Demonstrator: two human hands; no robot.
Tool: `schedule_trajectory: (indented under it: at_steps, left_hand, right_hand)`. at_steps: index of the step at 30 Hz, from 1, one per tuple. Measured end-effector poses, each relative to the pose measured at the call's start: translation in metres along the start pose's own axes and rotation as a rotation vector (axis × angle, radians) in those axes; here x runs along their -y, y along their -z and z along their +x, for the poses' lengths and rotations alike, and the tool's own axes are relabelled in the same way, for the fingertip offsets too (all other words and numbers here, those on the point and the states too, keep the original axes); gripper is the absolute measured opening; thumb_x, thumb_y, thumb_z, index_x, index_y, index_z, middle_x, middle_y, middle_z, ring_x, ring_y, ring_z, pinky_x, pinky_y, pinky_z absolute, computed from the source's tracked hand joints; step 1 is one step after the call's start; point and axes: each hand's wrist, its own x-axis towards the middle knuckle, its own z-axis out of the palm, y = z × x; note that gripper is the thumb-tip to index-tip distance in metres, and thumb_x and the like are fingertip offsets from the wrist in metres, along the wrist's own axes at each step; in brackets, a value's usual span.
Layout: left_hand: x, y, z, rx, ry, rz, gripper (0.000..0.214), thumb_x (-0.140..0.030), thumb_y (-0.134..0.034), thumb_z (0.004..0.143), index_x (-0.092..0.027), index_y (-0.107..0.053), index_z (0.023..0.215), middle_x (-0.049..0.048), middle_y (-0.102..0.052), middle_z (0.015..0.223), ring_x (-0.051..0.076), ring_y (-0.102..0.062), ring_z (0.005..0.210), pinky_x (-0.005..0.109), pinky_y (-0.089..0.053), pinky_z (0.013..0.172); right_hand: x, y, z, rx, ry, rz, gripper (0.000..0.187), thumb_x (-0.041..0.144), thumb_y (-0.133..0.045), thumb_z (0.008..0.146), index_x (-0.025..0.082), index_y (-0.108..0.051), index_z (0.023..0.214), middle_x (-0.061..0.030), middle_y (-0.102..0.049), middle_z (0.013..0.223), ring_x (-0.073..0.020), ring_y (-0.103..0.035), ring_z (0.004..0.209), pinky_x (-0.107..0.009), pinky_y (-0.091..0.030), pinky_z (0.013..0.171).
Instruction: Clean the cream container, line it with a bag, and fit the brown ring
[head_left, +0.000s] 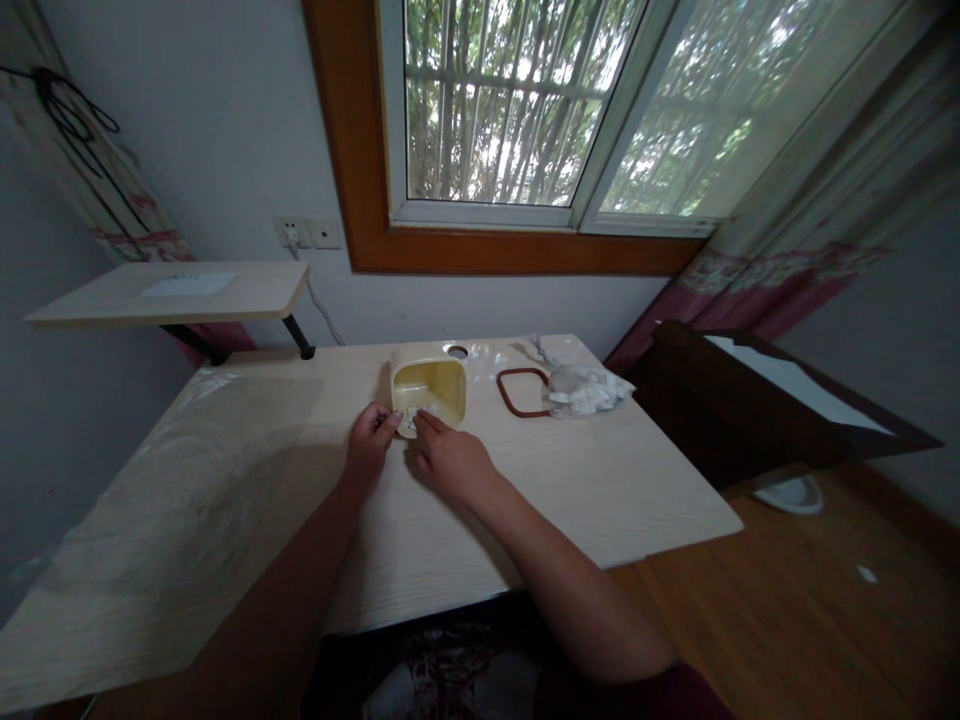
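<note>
A pale yellow plastic container (439, 385) stands on the light wooden table (570, 490), its opening tipped toward me. At its near rim, my left hand (369, 440) and my right hand (450, 462) pinch a small white crinkled piece (413, 416) between their fingertips. Both hands have their fingers drawn together on that piece. A brown rubber ring (516, 392) lies flat to the right of the container. Beside the ring rests a crumpled clear plastic bag (585, 390).
A clear plastic sheet (180, 470) covers the table's left part. A raised shelf (172, 292) juts out at the back left. A dark wooden cabinet (757, 400) stands to the right of the table, with a wooden floor below. A window and curtain lie behind.
</note>
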Motion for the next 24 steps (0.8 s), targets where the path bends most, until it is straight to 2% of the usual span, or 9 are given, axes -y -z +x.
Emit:
schedule_trajectory:
  at_steps: [8,15,20,24]
  left_hand:
    - [0.003,0.0,0.002,-0.004,-0.008,0.021,0.037,-0.048,-0.074,0.077,-0.021,-0.048,0.072,-0.0084,-0.039,0.052,0.008,-0.035,0.045,0.02,-0.025,0.043]
    - [0.005,-0.001,0.002,-0.001,-0.003,0.001,0.037,-0.048,-0.074,0.077,-0.02,-0.05,0.074,-0.0074,-0.043,0.053,0.008,-0.036,0.045,0.02,-0.027,0.043]
    - [0.002,-0.001,0.001,-0.007,-0.011,-0.005,0.037,-0.048,-0.075,0.076,-0.021,-0.05,0.073,-0.0074,-0.043,0.053,0.008,-0.037,0.045,0.02,-0.027,0.043]
    - [0.001,-0.001,0.0,-0.006,-0.009,-0.002,0.037,-0.048,-0.074,0.077,-0.021,-0.049,0.072,-0.0078,-0.041,0.052,0.008,-0.036,0.045,0.02,-0.026,0.043]
  right_hand:
    - [-0.011,0.004,0.002,0.04,-0.128,-0.059,0.058,0.035,-0.045,0.097,0.018,-0.038,0.151,-0.0162,-0.037,0.162,-0.0309,-0.07,0.11,-0.045,-0.058,0.086]
    - [0.002,0.004,-0.002,0.056,-0.074,-0.005,0.062,0.034,-0.046,0.096,0.018,-0.03,0.154,-0.0203,-0.04,0.159,-0.0311,-0.069,0.111,-0.044,-0.057,0.088]
    - [0.007,0.006,-0.003,0.017,-0.001,0.004,0.054,0.032,-0.046,0.095,0.017,-0.041,0.147,-0.0179,-0.036,0.161,-0.0278,-0.068,0.111,-0.04,-0.059,0.085]
    - [0.005,0.009,-0.003,0.0,0.013,0.014,0.045,0.033,-0.043,0.097,0.018,-0.048,0.14,-0.016,-0.049,0.148,-0.0258,-0.068,0.108,-0.038,-0.059,0.083]
